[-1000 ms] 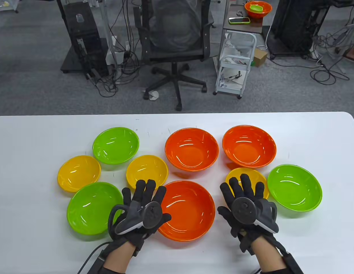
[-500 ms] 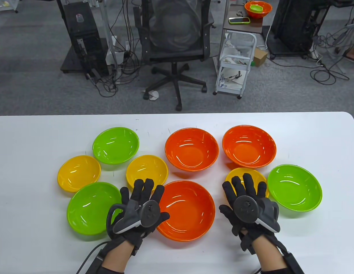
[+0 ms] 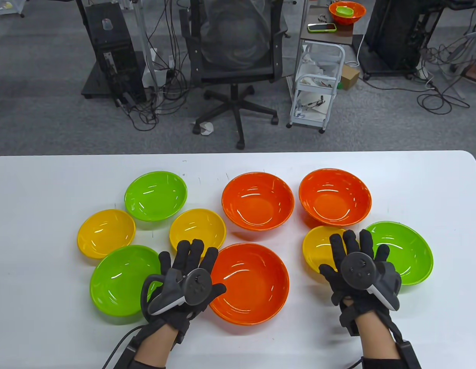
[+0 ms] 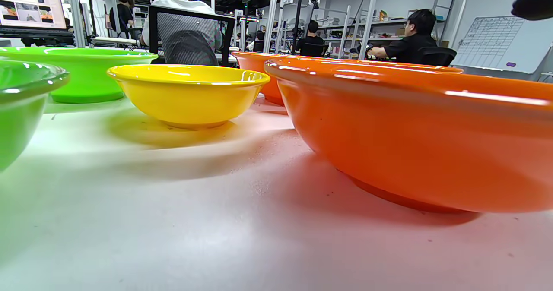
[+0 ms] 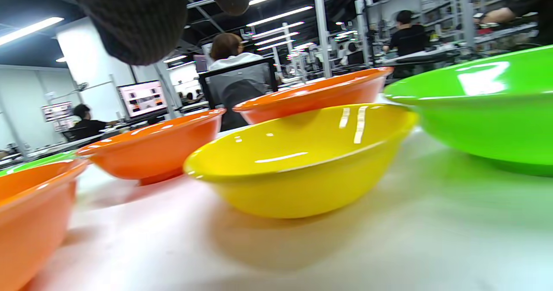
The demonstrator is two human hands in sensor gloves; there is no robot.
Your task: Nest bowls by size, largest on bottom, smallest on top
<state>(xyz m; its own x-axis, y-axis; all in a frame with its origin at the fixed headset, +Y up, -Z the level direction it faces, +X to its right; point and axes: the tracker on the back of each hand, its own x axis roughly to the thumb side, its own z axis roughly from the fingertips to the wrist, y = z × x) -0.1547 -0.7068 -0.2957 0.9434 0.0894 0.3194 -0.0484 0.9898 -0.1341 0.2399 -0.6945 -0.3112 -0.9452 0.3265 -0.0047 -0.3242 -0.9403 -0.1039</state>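
Three orange bowls, three green bowls and three yellow bowls stand apart on the white table [image 3: 433, 184]. My left hand [image 3: 188, 265] lies open and flat between the near green bowl [image 3: 120, 280] and the near orange bowl [image 3: 255, 284], holding nothing. My right hand [image 3: 357, 253] is open, fingers spread, over the gap between the right yellow bowl [image 3: 318, 248] and the right green bowl [image 3: 408, 251]. The right wrist view shows that yellow bowl [image 5: 302, 161] close, the green bowl [image 5: 492, 105] to its right. The left wrist view shows the near orange bowl [image 4: 423, 131] and a yellow bowl [image 4: 188, 92].
Two more orange bowls [image 3: 257, 200] [image 3: 335, 196] stand at the back, a green bowl [image 3: 156, 195] at back left, yellow bowls [image 3: 106, 232] [image 3: 197, 230] left of centre. An office chair [image 3: 236, 57] and a cart [image 3: 318, 84] stand beyond the table's far edge.
My right hand has moved right and a little forward, from over the yellow bowl toward the right green bowl. My left hand has shifted slightly left.
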